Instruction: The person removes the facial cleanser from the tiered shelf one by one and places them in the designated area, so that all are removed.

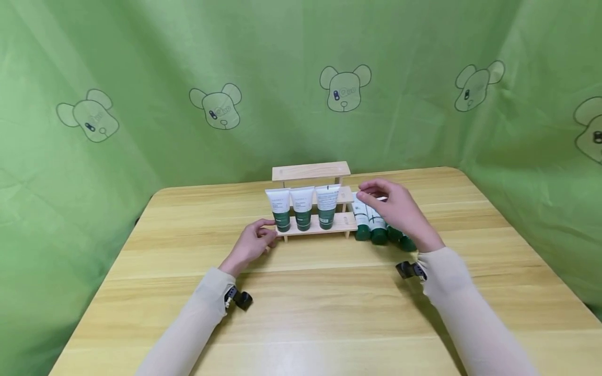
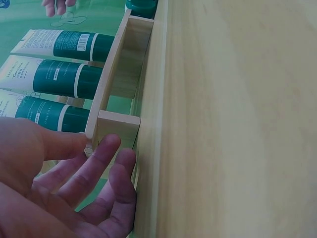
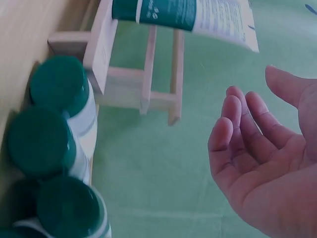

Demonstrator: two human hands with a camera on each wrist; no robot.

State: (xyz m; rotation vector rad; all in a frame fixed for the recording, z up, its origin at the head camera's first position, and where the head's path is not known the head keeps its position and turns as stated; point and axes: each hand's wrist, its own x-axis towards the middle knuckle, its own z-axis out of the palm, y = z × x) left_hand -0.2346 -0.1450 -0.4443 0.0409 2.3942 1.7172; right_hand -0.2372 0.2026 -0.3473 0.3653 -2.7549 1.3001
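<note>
A three-tier wooden display rack (image 1: 345, 223) stands toward the table's back. On its lowest step three white-and-green squeeze tubes (image 1: 303, 206) stand upright on their green caps. My left hand (image 1: 254, 241) grips the left end of that step, thumb on top and fingertips below, as the left wrist view shows from close by. My right hand (image 1: 395, 206) hovers beyond the rack's right end with nothing in it, fingers loosely bent and thumb apart. Beneath it several more tubes (image 1: 361, 216) lie on the table, caps toward me, partly covered by the hand in the head view.
The rack's upper two steps (image 1: 311, 171) rise behind the tubes. The wooden table (image 1: 301, 303) ends at a green curtain (image 1: 282, 78) with bear-head drawings, which also hangs along both sides. A small black wrist camera (image 1: 243, 300) sticks out from my left cuff.
</note>
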